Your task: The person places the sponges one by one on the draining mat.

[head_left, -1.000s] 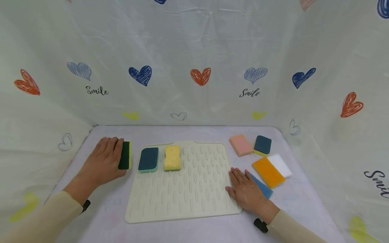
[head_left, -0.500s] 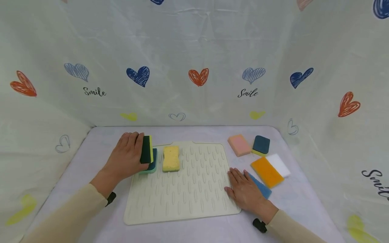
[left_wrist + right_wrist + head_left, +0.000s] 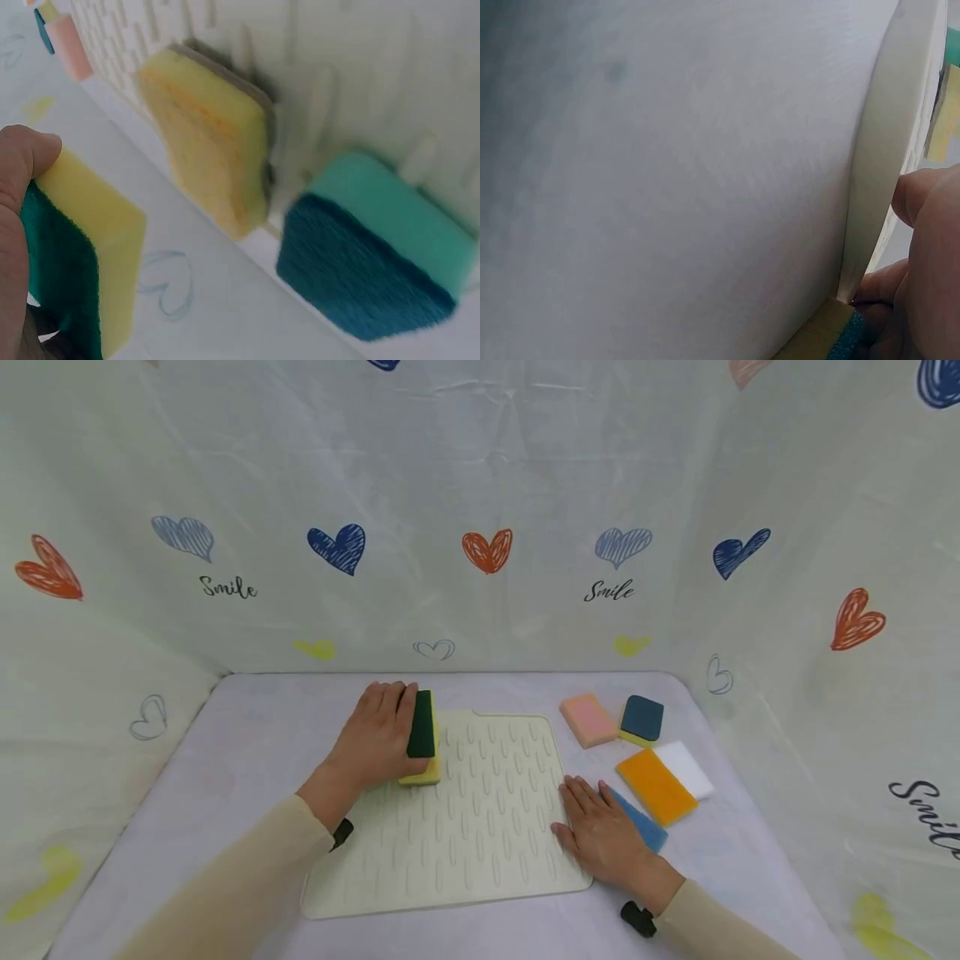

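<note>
My left hand point(image 3: 375, 739) grips a sponge point(image 3: 422, 724) with a dark green scouring face and a yellow body, held above the cream ribbed mat point(image 3: 487, 835). In the left wrist view that held sponge point(image 3: 105, 247) hangs apart from two sponges on the mat: a waisted yellow sponge point(image 3: 206, 135) and a teal sponge with a dark blue face point(image 3: 367, 255). From the head view, the left hand hides the teal one and most of the yellow one. My right hand point(image 3: 600, 835) rests with fairly straight fingers on the mat's right edge, beside a blue sponge point(image 3: 645, 827).
Right of the mat lie a pink sponge point(image 3: 588, 720), a dark blue and yellow sponge point(image 3: 642, 718), a white pad point(image 3: 686, 768) and an orange pad point(image 3: 656, 787) overlapping it. A heart-printed curtain point(image 3: 420, 468) surrounds the white table point(image 3: 187, 777).
My left hand has carried the green and yellow sponge rightward, from left of the mat, past the teal sponge, to over the waisted yellow one. My right hand stays on the mat's edge.
</note>
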{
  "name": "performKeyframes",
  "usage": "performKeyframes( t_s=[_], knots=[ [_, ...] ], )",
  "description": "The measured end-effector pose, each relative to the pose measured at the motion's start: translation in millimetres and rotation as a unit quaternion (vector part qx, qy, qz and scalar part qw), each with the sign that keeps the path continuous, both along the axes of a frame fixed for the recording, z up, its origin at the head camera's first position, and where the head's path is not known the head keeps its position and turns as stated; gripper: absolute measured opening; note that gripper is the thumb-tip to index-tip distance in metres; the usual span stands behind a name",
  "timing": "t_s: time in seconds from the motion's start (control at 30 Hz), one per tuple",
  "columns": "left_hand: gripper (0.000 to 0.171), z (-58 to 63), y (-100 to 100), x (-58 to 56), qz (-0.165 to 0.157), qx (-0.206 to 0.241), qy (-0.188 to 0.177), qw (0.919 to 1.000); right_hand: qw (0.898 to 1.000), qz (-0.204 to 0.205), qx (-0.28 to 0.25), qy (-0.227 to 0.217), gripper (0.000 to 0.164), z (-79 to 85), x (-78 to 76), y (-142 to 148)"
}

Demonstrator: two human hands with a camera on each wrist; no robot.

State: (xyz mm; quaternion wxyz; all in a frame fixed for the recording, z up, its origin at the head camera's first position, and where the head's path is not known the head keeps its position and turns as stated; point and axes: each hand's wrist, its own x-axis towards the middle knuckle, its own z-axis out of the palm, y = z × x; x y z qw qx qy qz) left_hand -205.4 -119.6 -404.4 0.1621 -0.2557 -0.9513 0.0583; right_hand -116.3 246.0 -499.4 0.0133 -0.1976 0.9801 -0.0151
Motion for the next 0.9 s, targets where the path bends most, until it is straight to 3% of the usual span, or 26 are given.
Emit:
performKeyframes(
  t_s=[0.43,0.9],
  knots=[
    [0.111,-20.2,53,-15.3,-0.001,0.011,-0.096,0.9953,1.000,0.002,0.003,0.007,0.066,0.5,-0.5,0],
    [0.111,-40.1,80,-26.8,0.008,-0.003,-0.168,0.9857,1.000,0.001,0.002,0.006,0.067,-0.7,-0.2,0]
  ],
)
